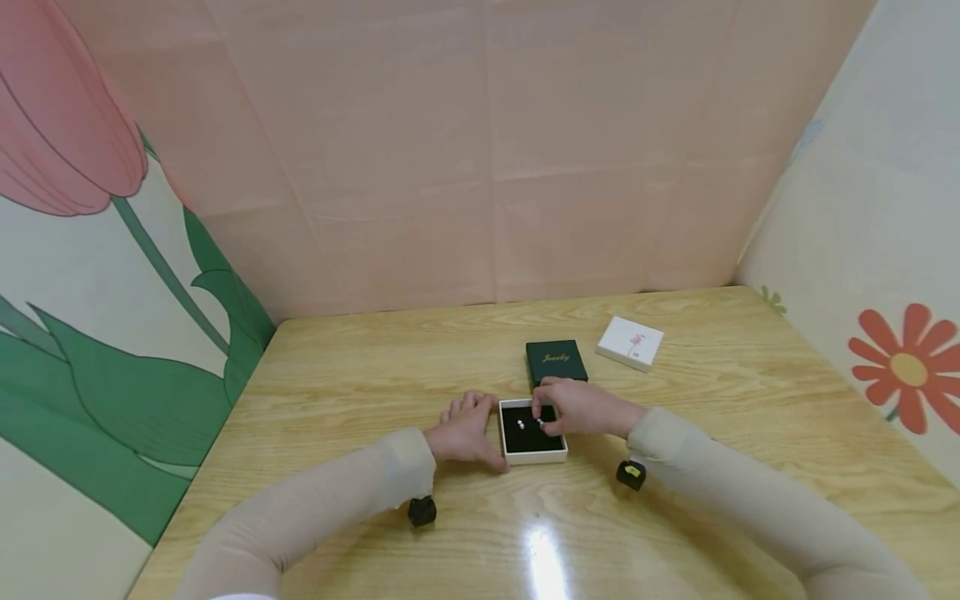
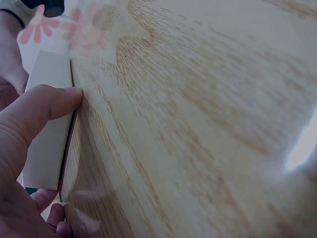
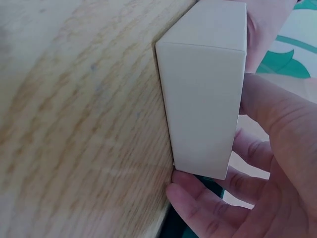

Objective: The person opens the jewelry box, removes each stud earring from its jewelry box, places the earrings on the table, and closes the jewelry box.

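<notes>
A white jewelry box bottom with a black padded insert lies on the table. One small, shiny earring sits on the left part of the insert. My left hand holds the box at its left side, thumb at the front corner and fingers toward the back. From the right, my right hand reaches over the rim and pinches a second small earring between thumb and forefinger. In the right wrist view, the white box wall hides those fingertips.
Just behind the box lies a dark green lid with gold lettering. A flat white box with pink print lies farther back on the right of the wooden table. Patterned cloth walls stand at the back and both sides.
</notes>
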The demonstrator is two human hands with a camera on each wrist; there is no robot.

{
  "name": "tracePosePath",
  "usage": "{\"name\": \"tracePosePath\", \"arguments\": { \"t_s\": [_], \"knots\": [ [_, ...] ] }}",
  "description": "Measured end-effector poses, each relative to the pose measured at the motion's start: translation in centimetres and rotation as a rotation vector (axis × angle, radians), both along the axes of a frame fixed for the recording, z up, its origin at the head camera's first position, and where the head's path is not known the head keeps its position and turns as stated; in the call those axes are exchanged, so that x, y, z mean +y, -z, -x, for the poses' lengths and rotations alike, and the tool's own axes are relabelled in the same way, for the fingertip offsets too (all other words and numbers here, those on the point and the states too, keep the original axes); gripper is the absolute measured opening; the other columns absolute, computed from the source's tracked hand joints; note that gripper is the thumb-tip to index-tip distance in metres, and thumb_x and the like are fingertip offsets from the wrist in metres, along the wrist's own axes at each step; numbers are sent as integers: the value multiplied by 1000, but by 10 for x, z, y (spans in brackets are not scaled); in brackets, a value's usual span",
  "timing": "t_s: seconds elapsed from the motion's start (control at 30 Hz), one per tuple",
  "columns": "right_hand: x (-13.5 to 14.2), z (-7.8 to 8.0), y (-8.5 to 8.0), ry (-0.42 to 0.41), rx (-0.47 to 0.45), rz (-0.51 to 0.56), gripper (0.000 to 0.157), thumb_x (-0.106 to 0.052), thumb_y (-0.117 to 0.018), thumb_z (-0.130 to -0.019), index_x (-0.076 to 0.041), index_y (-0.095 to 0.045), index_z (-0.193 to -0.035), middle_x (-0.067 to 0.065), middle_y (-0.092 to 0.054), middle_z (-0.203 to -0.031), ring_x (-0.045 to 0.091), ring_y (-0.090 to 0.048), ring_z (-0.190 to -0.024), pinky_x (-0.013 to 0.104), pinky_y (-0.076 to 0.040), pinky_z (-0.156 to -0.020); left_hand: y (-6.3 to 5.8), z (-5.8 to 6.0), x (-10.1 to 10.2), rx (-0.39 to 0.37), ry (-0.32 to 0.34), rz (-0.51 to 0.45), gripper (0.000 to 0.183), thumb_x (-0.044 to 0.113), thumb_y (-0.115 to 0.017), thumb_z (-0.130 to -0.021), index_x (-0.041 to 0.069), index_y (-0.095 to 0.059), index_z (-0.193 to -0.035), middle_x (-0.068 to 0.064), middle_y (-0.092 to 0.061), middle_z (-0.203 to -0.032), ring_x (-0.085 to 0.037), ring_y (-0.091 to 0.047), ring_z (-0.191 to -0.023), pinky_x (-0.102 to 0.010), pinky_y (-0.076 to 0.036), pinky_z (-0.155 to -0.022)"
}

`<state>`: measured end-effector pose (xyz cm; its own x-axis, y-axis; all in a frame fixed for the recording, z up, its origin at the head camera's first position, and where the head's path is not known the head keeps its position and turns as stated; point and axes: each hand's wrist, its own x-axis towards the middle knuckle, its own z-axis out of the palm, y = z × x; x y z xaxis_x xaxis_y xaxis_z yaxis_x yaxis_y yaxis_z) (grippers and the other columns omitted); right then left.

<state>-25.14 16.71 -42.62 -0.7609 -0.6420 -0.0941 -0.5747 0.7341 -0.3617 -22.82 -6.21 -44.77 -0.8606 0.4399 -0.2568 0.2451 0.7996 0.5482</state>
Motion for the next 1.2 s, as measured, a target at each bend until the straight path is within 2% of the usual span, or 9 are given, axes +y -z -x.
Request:
{"name": "tracePosePath", "arguments": {
  "t_s": [0.53,0.83,1.2],
  "knots": [
    [-1,-2,-5,6,3,-52,17,-21,-76,-81,-21,-61,-89,-2,-55,-99,9,-48,-65,26,-41,-60,2,1,1,8,-2,4,98,42,-90,-57,20,-40,-138,-4,-38,-129,-25,-33,-111,-43,-27,-94],
    [-5,-2,-4,-28,69,-81,17,-23,-77,-78,-20,-62,-87,-3,-56,-95,11,-51,-73,30,-45,-67,0,1,1,3,-2,10,97,42,-90,-57,21,-40,-138,-4,-38,-127,-25,-33,-108,-41,-28,-91],
    [-13,-5,-12,-11,84,-168,23,-28,-77,-76,-18,-58,-85,-4,-54,-88,13,-50,-69,30,-43,-62,-2,1,0,-1,4,9,94,41,-90,-58,20,-42,-136,-4,-39,-125,-25,-33,-107,-40,-28,-89]
  ]
}}
